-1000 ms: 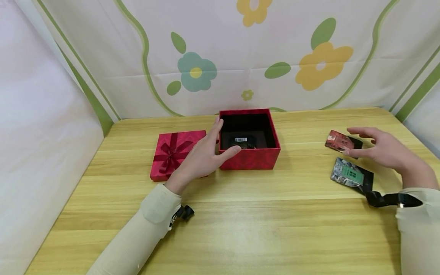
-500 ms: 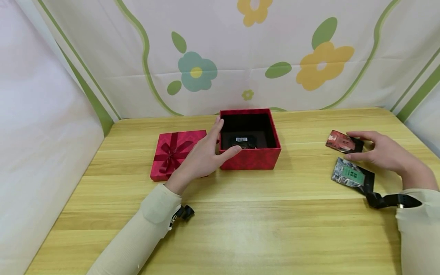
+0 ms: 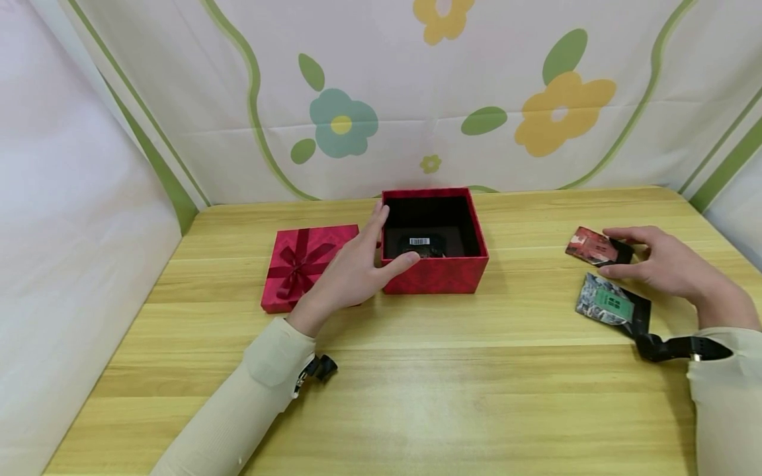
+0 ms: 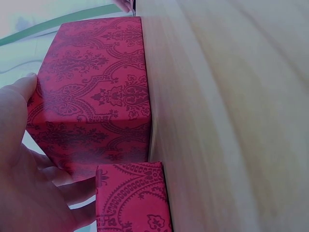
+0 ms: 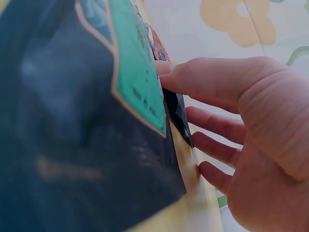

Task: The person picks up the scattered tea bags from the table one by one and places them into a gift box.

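Red packet [image 3: 592, 244] lies flat on the tabletop [image 3: 417, 390], between bent fingers and thumb of the right hand [image 3: 673, 263]; the thumb has dropped to its near edge, suggesting a grip. Left hand [image 3: 350, 274], fingers spread, touches the box [image 3: 440, 276].

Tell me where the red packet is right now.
In the head view, the red packet lies on the right side of the table, just beyond the green packet, with the right hand at its right end.
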`<state>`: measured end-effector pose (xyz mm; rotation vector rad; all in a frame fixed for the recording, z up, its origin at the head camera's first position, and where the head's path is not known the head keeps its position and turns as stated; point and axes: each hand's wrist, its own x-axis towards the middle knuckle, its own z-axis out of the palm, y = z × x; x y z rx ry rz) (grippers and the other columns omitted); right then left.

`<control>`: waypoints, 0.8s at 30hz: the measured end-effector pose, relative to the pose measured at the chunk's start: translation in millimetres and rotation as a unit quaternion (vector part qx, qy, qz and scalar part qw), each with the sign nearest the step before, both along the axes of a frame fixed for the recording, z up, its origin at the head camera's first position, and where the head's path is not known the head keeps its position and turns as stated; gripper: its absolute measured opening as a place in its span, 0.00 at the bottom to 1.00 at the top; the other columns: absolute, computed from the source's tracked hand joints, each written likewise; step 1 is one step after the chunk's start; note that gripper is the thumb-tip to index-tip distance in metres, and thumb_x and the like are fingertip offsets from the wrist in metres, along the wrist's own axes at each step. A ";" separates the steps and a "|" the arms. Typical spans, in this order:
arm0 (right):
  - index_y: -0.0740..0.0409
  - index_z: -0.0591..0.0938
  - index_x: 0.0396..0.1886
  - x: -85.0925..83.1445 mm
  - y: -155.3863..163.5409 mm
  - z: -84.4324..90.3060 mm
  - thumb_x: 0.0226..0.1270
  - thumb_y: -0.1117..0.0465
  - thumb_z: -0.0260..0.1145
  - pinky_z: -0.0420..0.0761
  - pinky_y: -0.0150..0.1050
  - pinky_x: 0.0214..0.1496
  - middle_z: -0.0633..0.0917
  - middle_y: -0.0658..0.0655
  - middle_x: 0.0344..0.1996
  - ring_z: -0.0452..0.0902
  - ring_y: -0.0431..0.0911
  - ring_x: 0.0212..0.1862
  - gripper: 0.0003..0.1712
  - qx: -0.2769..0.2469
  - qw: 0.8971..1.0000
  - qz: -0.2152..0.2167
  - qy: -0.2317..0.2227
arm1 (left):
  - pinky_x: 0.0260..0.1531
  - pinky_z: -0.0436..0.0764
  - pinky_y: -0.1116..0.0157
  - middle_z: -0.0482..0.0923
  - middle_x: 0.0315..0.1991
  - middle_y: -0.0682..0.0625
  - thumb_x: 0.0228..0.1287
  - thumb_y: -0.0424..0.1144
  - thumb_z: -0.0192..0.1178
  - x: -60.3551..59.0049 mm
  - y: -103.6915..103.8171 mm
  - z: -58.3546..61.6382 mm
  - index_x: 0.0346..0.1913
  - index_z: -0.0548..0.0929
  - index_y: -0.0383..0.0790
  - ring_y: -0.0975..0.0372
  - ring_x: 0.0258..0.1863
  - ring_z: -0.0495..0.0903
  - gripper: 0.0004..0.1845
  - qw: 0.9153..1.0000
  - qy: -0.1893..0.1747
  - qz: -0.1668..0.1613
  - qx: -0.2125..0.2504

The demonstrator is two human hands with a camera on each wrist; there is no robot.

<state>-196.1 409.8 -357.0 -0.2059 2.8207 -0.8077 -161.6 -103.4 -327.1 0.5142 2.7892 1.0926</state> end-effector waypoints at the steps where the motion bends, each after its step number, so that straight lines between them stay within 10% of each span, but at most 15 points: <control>1: 0.70 0.61 0.82 0.0 -0.1 -0.2 0.70 0.54 0.77 0.63 0.74 0.64 0.64 0.82 0.74 0.57 0.76 0.71 0.52 -0.003 1.000 0.003 0.005 | 0.80 0.67 0.44 0.31 0.87 0.69 0.69 0.75 0.56 0.0 0.2 0.1 0.87 0.37 0.64 0.56 0.84 0.59 0.55 1.000 0.001 0.000 0.000; 9: 0.71 0.68 0.78 -1.7 -0.9 1.4 0.68 0.54 0.78 0.70 0.61 0.62 0.67 0.80 0.73 0.59 0.75 0.71 0.47 0.004 0.999 0.005 0.038 | 0.80 0.66 0.44 0.31 0.88 0.68 0.70 0.74 0.56 -0.1 0.6 0.6 0.87 0.37 0.64 0.57 0.85 0.57 0.55 1.000 -0.002 0.000 0.000; 13: 0.70 0.66 0.80 -2.0 -2.1 6.7 0.69 0.49 0.76 0.63 0.77 0.65 0.62 0.82 0.76 0.56 0.81 0.72 0.50 0.005 0.999 -0.011 0.029 | 0.79 0.67 0.44 0.31 0.88 0.68 0.70 0.74 0.56 0.1 0.7 0.8 0.87 0.38 0.63 0.56 0.85 0.57 0.55 1.000 -0.003 0.001 0.000; 24: 0.66 0.65 0.81 3.0 -13.3 16.7 0.72 0.41 0.72 0.59 0.79 0.67 0.53 0.84 0.78 0.52 0.84 0.73 0.51 0.018 0.999 -0.040 0.026 | 0.79 0.67 0.43 0.31 0.88 0.68 0.69 0.74 0.56 0.4 0.8 1.6 0.88 0.39 0.59 0.55 0.86 0.57 0.56 1.000 -0.002 0.002 -0.001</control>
